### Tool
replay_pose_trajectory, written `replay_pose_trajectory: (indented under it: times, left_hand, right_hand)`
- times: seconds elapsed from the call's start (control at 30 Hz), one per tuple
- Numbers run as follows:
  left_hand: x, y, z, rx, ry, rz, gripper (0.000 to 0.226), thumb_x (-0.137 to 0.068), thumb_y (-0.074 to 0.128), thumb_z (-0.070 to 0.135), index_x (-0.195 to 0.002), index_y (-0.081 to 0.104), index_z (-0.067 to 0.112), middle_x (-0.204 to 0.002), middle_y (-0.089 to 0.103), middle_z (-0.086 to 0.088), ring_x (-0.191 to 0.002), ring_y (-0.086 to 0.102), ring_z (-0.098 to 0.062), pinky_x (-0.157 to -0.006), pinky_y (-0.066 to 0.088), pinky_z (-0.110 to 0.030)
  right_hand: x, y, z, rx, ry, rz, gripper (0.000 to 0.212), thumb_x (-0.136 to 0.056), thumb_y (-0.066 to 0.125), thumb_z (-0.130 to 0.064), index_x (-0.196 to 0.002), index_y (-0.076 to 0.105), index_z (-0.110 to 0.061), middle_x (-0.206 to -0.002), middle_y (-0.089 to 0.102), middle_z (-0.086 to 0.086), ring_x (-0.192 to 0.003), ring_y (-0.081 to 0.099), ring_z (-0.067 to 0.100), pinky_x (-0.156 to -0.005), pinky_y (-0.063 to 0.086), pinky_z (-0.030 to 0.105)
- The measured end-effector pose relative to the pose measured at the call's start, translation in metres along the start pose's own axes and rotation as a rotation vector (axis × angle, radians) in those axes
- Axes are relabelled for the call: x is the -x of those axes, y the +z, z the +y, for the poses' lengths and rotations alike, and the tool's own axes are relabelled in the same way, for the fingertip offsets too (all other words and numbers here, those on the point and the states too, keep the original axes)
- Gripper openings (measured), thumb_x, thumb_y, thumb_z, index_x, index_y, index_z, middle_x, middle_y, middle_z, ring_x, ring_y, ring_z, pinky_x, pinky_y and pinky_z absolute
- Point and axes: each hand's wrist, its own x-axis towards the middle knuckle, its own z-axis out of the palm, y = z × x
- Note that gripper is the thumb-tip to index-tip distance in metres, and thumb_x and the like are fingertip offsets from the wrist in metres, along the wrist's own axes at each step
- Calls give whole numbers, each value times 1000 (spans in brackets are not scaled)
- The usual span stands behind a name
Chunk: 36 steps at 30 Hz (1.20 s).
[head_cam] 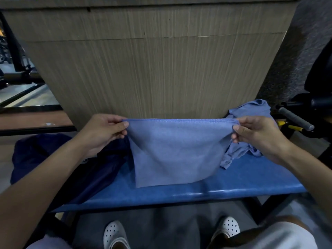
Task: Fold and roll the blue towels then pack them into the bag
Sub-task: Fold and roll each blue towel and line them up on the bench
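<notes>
Towel [172, 151] hem taut in pinch of left fingers [122, 125] and right fingers [237, 129], over bench [233, 182].

The held towel [176, 151] hangs between the left hand [104, 130] and the right hand [255, 133], its lower part resting on the surface [233, 184]. The bag [45, 155] lies on the surface's left end, under the left forearm. A crumpled towel [251, 108] sits at the right end, behind the right hand. A wooden panel [152, 69] stands behind the surface.

Wood panel [161, 69] walls off my worktop's [242, 178] far edge, bag [36, 153] hogs the left end, crumpled towel [251, 108] sits far-right corner; front-right strip's open.
</notes>
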Motion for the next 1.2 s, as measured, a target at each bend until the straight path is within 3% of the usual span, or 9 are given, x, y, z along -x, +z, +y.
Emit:
replay_pose_trajectory:
  times: [0.13, 0.23, 0.33, 0.5, 0.63, 0.77, 0.87, 0.93, 1.2]
  left_hand:
    - [-16, 3, -10, 10, -50, 48, 7, -92, 61, 0, -92, 67, 3, -67, 64, -8, -61, 63, -9, -62, 55, -16]
    - [-36, 6, -10, -4, -47, 76, 7, -94, 59, 1, -94, 66, 2, -71, 64, -9, -64, 63, -11, -63, 56, -17]
    - [-55, 8, -1, -43, 29, 118, 8, -95, 58, 2, -98, 66, 3, -71, 66, -8, -65, 64, -11, -65, 56, -18]
    - [-61, 2, 5, -37, 169, 151, 12, -95, 59, 3, -93, 67, 12, -82, 67, -8, -74, 66, -12, -77, 56, -26]
    - [-41, 0, -24, -108, 159, 129, 12, -94, 61, 3, -92, 69, 13, -80, 70, -9, -75, 68, -13, -73, 57, -23]
    - [-8, 0, -75, -243, 47, 14, 9, -93, 62, 2, -95, 69, 8, -79, 73, -10, -73, 70, -11, -63, 54, -18]
    - [20, -2, -121, -334, -49, -82, 10, -92, 62, -2, -92, 69, 5, -77, 72, -13, -68, 68, -10, -55, 49, -19]
    - [38, -2, -145, -404, -99, -128, 13, -91, 63, -2, -86, 69, 8, -73, 72, -10, -67, 69, -12, -55, 46, -22]
    - [74, -1, -166, -587, -210, -300, 6, -94, 62, 9, -94, 66, 5, -78, 74, -15, -68, 71, -14, -55, 48, -18]
  right_hand:
    - [-18, 10, 10, 17, 51, 55, 11, -96, 54, -1, -87, 61, 3, -69, 61, 15, -56, 63, 14, -56, 55, 24]
    - [-41, 21, 13, -48, 79, 94, 15, -97, 52, 0, -82, 56, -2, -74, 61, 16, -58, 66, 14, -64, 60, 25]
    - [-64, 28, 12, -93, 45, 131, 18, -98, 51, -1, -81, 55, -6, -80, 63, 15, -68, 69, 17, -77, 60, 31]
    - [-78, 27, 12, -129, -22, 159, 17, -97, 54, -4, -82, 57, -11, -82, 67, 13, -80, 70, 23, -79, 58, 31]
    - [-62, 28, 34, -81, 44, 140, 8, -95, 54, 0, -88, 59, 0, -84, 65, 19, -81, 70, 26, -78, 58, 31]
    - [-19, 30, 87, 60, 226, 12, 14, -87, 63, -7, -75, 61, 0, -74, 64, 26, -75, 62, 29, -74, 52, 46]
    - [22, 34, 123, 162, 388, -166, 18, -85, 65, -3, -69, 61, -11, -66, 63, 9, -72, 60, 22, -66, 45, 31]
    - [45, 35, 138, 194, 492, -228, 17, -89, 62, -2, -75, 62, -11, -67, 64, 9, -68, 62, 16, -63, 43, 26]
    - [77, 22, 149, 267, 557, -308, 11, -91, 62, -6, -80, 63, -4, -64, 61, 11, -54, 54, 10, -55, 36, 25]
